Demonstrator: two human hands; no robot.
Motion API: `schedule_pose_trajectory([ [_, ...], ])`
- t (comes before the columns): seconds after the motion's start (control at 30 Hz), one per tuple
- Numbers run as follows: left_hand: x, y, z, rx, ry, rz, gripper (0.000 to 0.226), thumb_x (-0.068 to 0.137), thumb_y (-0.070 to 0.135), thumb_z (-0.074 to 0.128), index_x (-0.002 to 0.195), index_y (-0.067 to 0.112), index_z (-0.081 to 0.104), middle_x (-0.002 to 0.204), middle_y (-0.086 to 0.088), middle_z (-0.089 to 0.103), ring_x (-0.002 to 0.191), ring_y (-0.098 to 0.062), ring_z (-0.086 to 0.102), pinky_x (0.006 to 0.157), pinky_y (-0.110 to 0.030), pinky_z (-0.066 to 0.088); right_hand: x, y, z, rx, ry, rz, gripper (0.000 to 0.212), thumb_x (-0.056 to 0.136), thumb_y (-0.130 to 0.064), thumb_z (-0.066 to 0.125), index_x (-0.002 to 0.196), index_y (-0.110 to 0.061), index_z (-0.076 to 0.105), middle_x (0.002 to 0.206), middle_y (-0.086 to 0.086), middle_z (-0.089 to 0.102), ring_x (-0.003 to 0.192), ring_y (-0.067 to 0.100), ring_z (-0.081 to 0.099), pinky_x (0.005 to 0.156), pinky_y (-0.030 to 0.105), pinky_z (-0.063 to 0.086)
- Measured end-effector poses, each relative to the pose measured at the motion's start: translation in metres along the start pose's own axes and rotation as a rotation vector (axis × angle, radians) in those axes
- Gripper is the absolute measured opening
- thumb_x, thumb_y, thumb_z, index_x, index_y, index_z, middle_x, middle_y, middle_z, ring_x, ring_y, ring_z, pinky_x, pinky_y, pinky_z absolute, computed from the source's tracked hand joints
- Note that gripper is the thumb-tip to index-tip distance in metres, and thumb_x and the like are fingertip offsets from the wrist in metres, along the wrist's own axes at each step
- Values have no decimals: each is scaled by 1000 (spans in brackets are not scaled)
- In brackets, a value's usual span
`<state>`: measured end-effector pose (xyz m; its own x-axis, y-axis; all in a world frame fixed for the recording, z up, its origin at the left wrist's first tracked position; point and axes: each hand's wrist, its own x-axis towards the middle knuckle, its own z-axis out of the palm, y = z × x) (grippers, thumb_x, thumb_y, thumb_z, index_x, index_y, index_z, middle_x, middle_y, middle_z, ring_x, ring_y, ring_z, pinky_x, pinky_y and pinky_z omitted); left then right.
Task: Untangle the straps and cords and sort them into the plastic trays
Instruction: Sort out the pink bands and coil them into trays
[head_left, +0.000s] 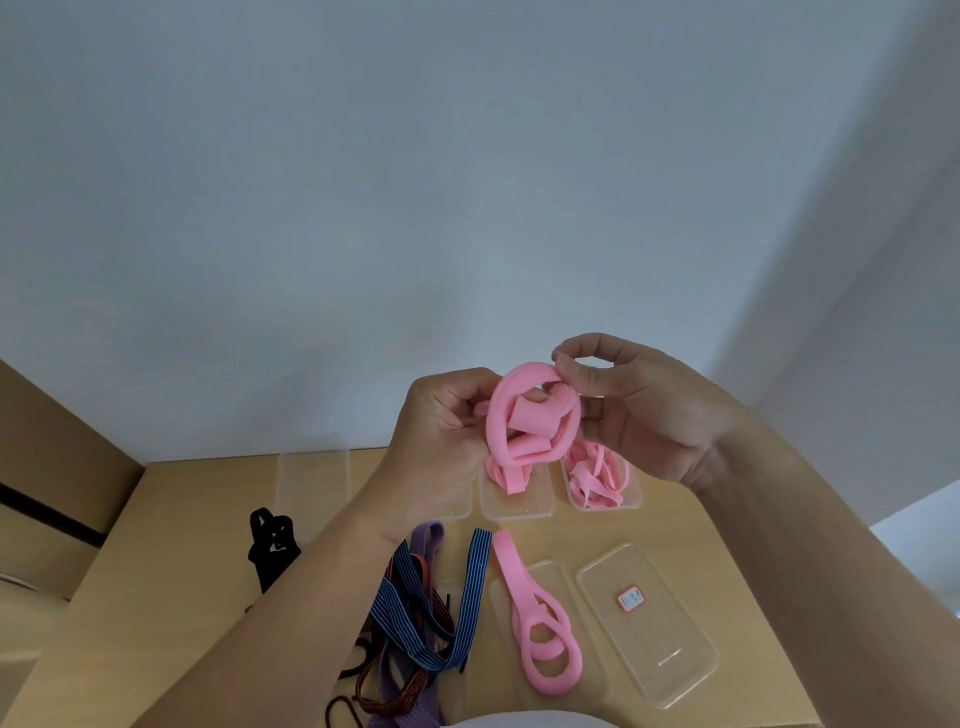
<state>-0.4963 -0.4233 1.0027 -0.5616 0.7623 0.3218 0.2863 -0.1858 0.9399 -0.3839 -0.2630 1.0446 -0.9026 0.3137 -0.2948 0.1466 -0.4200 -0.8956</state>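
Place: a plain indoor room, most likely a home or small office; which one cannot be told.
Walls: bare pale wall, undecorated, meeting at a corner on the right.
Furniture: light wood tabletop set against the wall.
Storage: clear plastic trays and flat clear lids on it.

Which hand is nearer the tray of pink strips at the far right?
Right. The right hand hovers just above the tray; the left hand is off to its left, across another tray.
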Motion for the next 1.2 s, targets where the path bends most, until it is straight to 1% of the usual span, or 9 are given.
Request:
schedule_pose_trajectory([
  [0.17,-2,-2,1,-63,-72,-35,38,73,-27,72,83,9,79,80,4,75,79,-9,67,73,-21,55,4,7,-7,98,-98,125,17,80,-10,66,97,-12,64,84,9,67,73,22,65,62,31,58],
  [0.33,1,-1,-3,-151,-90,-105,31,77,-20,70,95,4,75,89,-6,75,87,-22,69,82,-39,58,1,13,-9,189,-236,112,22,86,-7,66,108,-9,66,100,18,66,82,30,65,63,35,59],
  [0.43,4,-5,-5,-248,-35,-210,23,76,-5,73,98,1,74,93,-14,72,90,-29,67,85,-49,57,-1,12,-4,-38,-114,-113,14,90,-18,60,100,-8,64,94,10,66,78,23,64,64,28,55],
  [0.53,6,-5,-7,-240,-10,-255,30,73,-8,77,98,8,77,91,-6,73,88,-22,69,76,-39,60,-8,9,5,-309,-8,-389,26,90,-31,64,102,-8,66,104,0,70,91,16,69,77,29,57],
  [0.63,7,-7,-7,-186,-1,-275,40,70,-4,81,108,7,76,101,-13,75,100,-33,72,90,-51,60,-9,10,11,-707,29,-513,25,82,-30,81,105,-23,73,115,-10,70,106,10,68,91,32,57],
  [0.73,9,-7,-8,-118,-5,-268,40,71,5,84,110,10,76,109,-19,74,107,-41,69,96,-62,54,-5,20,14,-958,82,-664,15,90,-28,74,106,-25,74,121,-11,66,111,8,64,92,36,54],
  [0.93,4,8,-15,-712,-259,-456,42,91,11,56,127,-7,64,125,-28,66,119,-39,65,104,-48,52,-1,25,16,-1054,240,-711,13,100,-17,56,99,-29,62,130,-8,63,117,7,60,93,32,51],
  [1.07,6,7,0,-411,10,-403,41,98,30,63,117,-6,67,119,-26,69,103,-36,73,88,-47,60,5,36,21,-1147,283,-716,17,100,-24,45,104,-20,61,123,-7,62,102,7,60,84,30,53],
  [1.2,3,3,3,-413,69,-391,29,99,25,58,104,0,71,106,-23,71,97,-35,74,85,-53,60,3,33,22,-1005,279,-638,16,104,-17,47,98,-28,56,111,-10,65,99,-3,60,78,11,47],
])
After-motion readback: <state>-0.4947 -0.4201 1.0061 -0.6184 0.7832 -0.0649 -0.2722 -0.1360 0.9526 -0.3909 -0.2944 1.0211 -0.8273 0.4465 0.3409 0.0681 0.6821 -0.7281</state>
